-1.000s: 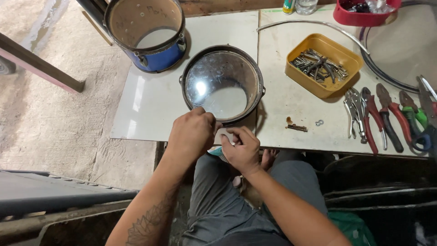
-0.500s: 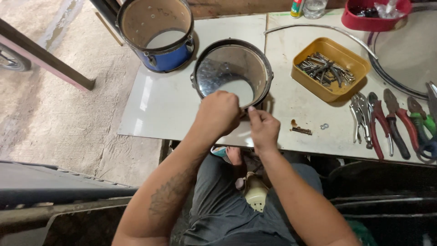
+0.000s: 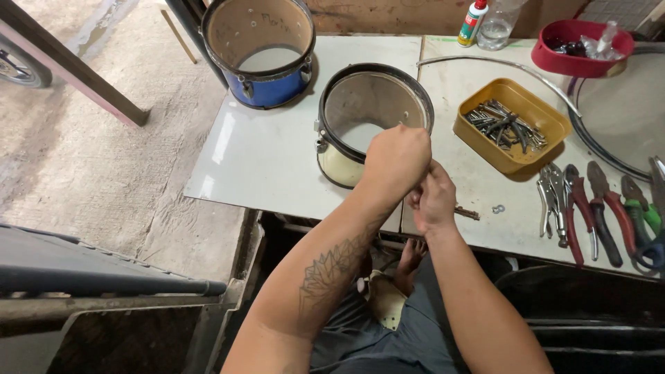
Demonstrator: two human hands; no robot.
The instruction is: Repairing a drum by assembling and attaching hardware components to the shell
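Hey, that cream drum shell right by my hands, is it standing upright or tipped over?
Upright. The cream drum shell stands on the table with its open round rim facing up, and you can see down inside it.

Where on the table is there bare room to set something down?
The widest bare patch is the table's left part, bordered by the blue drum behind and the cream drum to the right. A narrower strip lies between the cream drum and the yellow tray. The right end is crowded with pliers, and both hands work at the front edge.
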